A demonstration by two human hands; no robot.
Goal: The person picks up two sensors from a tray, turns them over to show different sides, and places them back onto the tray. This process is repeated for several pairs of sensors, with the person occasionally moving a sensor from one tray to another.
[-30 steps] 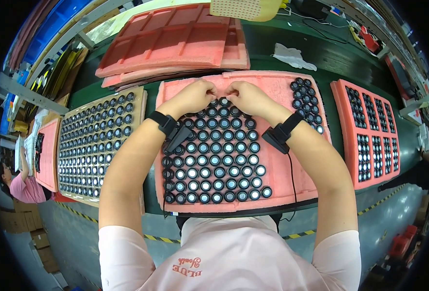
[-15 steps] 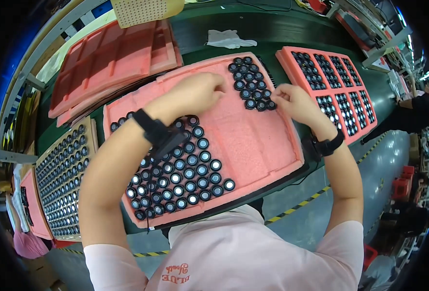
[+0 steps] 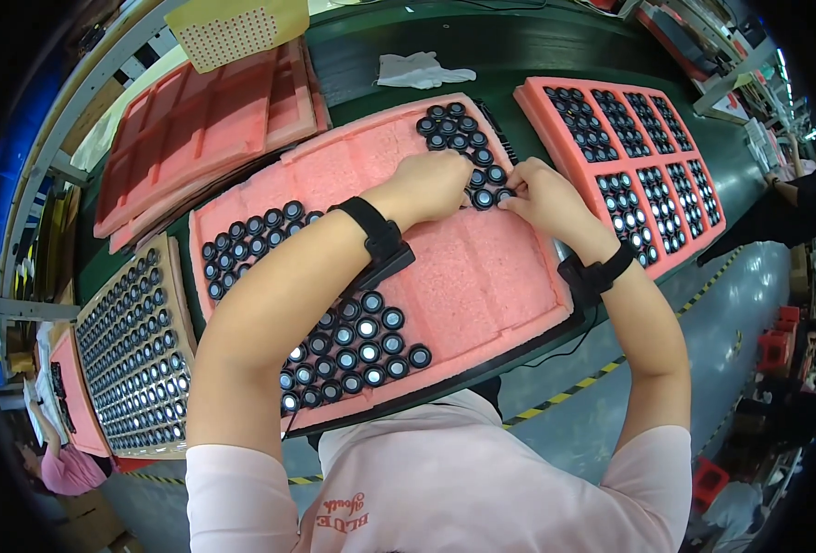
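Note:
A pink foam tray point(image 3: 509, 313) lies before me, bearing small round black parts with shiny centres. At its far right is a cluster of these round black parts point(image 3: 496, 175). My left hand point(image 3: 431, 187) is at the cluster's near left side, fingers curled and tips partly hidden among the parts. On the opposite side, my right hand point(image 3: 551, 203) has thumb and forefinger closed against the corner black part point(image 3: 504, 197). A larger group of black parts point(image 3: 368, 352) covers the tray's left half, partly behind my left forearm.
To the right stands a divided pink foam tray point(image 3: 589, 166) filled with similar parts. Stacked pink foam trays point(image 3: 187, 143) lie at the far left, below a yellow perforated sheet point(image 3: 242, 35). A full board of parts point(image 3: 136, 355) is at left. White gloves point(image 3: 422, 71) rest behind.
My left hand has moved right and down to the small cluster. My right hand has come slightly left and lower against its corner. The view has shifted a little.

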